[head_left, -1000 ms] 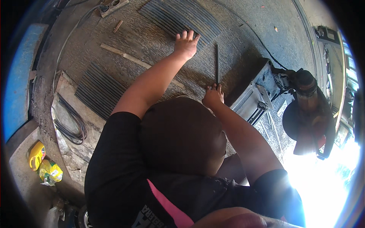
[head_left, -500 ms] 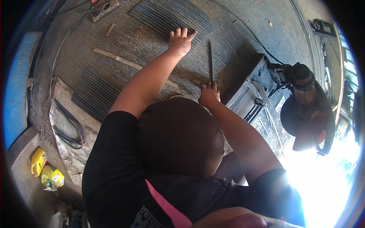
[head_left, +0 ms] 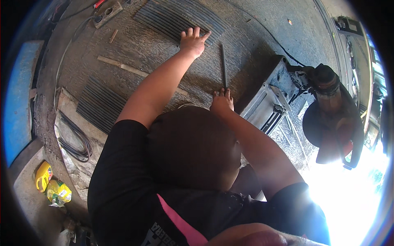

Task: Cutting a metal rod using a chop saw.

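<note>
A row of dark metal rods (head_left: pixel 172 17) lies side by side on the floor at the far middle. My left hand (head_left: pixel 191 43) rests at the near edge of this row, its fingers spread and touching the rods. To its right, a single dark rod (head_left: pixel 223 65) lies apart from the row, pointing away from me. My right hand (head_left: pixel 222 101) has its fingers round the near end of that rod. What the thumb does there is hidden.
A cut-off saw (head_left: pixel 328 106) with a metal base (head_left: pixel 262 98) stands at right. Shorter rods (head_left: pixel 100 104) lie at left, near a coiled cable (head_left: pixel 78 141). A wooden strip (head_left: pixel 123 66) and a socket block (head_left: pixel 107 15) are on the floor. Yellow packages (head_left: pixel 57 192) sit lower left.
The whole view has shifted slightly, so the floor things appear a little further left. Both hands keep nearly the same places on the rods.
</note>
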Demonstrator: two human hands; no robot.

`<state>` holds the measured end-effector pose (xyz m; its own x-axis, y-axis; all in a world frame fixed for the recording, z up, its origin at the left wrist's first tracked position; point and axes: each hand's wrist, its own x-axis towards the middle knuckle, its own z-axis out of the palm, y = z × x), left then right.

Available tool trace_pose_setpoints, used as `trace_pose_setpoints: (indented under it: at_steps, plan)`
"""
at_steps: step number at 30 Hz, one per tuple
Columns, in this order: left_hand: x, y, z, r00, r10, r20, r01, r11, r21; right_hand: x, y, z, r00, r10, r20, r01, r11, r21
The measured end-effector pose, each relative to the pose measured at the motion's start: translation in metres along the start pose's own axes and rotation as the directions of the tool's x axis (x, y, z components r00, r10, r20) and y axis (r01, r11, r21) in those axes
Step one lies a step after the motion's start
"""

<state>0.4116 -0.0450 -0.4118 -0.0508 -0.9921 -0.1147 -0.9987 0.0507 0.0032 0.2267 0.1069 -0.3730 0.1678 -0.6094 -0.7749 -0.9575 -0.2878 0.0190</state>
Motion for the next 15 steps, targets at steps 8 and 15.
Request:
trace_pose_setpoints:
  at_steps: [8,15]
  plan:
    - [0.01,0.002,-0.008,1.0,0.01,-0.011,-0.01,1.0,0.02,0.0,0.01,0.004,0.998,-0.042,-0.049,0.041,0.999,-0.013]
    - [0.021,0.011,-0.03,0.99,0.058,0.13,-0.057,0.998,-0.006,0.0,0.012,0.005,0.998,-0.049,-0.026,0.049,0.999,0.007]
